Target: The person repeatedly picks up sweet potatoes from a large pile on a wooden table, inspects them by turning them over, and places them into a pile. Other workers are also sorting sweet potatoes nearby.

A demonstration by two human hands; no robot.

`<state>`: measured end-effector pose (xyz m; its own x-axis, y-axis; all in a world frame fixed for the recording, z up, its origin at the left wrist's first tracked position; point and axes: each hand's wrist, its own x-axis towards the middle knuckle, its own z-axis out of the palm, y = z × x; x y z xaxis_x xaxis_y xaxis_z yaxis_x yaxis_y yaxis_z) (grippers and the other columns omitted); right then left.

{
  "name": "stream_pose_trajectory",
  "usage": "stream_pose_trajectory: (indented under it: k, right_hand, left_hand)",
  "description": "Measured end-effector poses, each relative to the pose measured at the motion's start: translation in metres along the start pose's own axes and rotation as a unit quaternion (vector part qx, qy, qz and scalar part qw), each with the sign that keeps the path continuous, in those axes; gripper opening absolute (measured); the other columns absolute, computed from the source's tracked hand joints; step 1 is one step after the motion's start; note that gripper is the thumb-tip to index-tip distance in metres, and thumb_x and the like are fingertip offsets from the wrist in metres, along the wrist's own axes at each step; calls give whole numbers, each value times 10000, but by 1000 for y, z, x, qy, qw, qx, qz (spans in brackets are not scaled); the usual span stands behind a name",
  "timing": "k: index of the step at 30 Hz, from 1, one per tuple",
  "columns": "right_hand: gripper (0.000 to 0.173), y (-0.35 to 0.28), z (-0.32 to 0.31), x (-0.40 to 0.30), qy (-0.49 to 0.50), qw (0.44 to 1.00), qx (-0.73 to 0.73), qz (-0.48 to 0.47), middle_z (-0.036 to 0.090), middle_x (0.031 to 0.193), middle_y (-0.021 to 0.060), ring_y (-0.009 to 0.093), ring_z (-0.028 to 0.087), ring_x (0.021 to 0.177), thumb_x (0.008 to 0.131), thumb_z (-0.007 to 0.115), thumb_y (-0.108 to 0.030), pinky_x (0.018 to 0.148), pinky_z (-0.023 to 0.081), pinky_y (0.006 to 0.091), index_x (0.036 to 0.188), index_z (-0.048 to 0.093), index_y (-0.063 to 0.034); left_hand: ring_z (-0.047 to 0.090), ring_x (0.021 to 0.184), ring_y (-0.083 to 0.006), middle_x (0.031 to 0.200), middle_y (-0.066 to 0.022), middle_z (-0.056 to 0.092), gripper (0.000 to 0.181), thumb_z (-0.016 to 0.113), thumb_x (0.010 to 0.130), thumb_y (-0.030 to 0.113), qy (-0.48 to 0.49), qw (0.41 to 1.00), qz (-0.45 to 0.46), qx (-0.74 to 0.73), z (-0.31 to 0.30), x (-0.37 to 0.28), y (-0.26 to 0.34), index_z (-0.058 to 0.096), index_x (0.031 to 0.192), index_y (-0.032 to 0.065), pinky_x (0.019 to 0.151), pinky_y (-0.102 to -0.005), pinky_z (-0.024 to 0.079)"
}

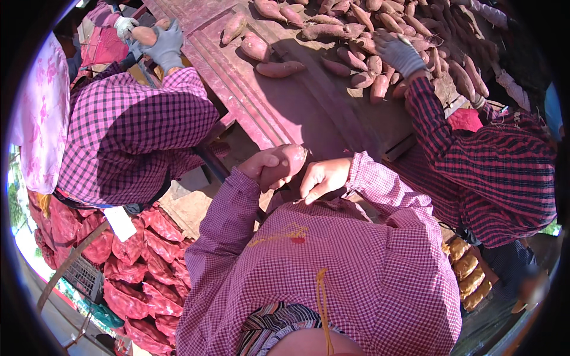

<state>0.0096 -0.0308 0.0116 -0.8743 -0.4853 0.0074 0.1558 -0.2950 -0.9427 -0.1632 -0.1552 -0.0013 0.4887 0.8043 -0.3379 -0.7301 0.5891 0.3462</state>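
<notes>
A thick sweet potato (285,165) rests in my left hand (262,165), whose thumb lies over its side, in front of my chest. Just to the right of it, my right hand (324,178) is bent downward with thumb and forefinger close together near my checked shirt; whether something small is between them, I cannot tell. Both hands are bare. Beyond them, a heap of sweet potatoes (356,58) lies on the reddish sorting table (307,107), with a few loose ones at its left side.
At left, a co-worker in a checked shirt holds sweet potatoes (144,35) in gloved hands. On the right, a co-worker's gloved hand (398,52) touches the heap. Filled red mesh sacks (129,298) are stacked lower left, yellow sacks (472,282) lower right. A metal bar (211,162) runs beside my left arm.
</notes>
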Motion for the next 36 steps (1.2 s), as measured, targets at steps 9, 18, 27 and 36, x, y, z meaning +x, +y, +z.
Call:
stream_pose_trajectory:
  k: [9, 18, 27, 36]
  right_hand:
    - [271, 22, -140, -20, 380, 637, -546, 390, 477, 1214, 135, 346, 607, 771, 745, 550, -109, 710, 488, 409, 1001, 558, -23]
    - [414, 68, -356, 91, 579, 528, -615, 91, 512, 971, 145, 314, 495, 958, 690, 672, -235, 818, 427, 385, 1000, 488, -31]
    - [676, 77, -449, 138, 567, 480, -590, 317, 569, 1061, 141, 260, 532, 1043, 640, 713, -459, 993, 261, 456, 1102, 456, -37]
    - [658, 31, -288, 70, 419, 805, 365, -206, 509, 1090, 190, 275, 545, 950, 832, 532, -405, 887, 449, 368, 1283, 315, 22]
  left_hand:
    - [566, 641, -211, 834, -130, 567, 468, 527, 807, 377, 163, 933, 222, -232, -43, -7, 0, 464, 1123, 37, 442, -261, 475]
    - [567, 820, -229, 997, -140, 533, 644, 500, 817, 519, 247, 923, 196, -218, -85, 4, -22, 388, 1224, 32, 737, -353, 486]
    - [544, 853, -203, 993, -122, 532, 609, 527, 805, 482, 262, 904, 220, -257, -106, -1, -26, 428, 1153, -8, 756, -336, 464]
    - [537, 859, -214, 997, -92, 518, 673, 491, 785, 580, 234, 900, 268, -252, -104, 1, -24, 395, 1239, 94, 734, -353, 464]
